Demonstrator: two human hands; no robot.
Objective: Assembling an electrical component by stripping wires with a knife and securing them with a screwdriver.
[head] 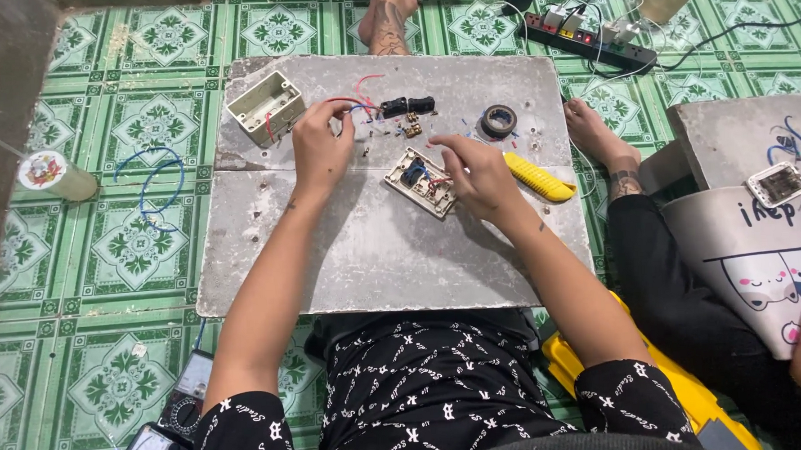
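Observation:
My left hand pinches thin red and blue wires above a grey board. The wires lead from a beige electrical box at the board's far left. My right hand rests its fingers on a beige switch plate lying back-up, with small parts and wires showing inside it. A small black component and little brass pieces lie just beyond the plate. A roll of black tape and a yellow tool lie to the right of my right hand.
Another person sits at the right, legs beside the board, with a second grey board and switch plate. A power strip lies far right. Blue wire loops, a can and meters sit left.

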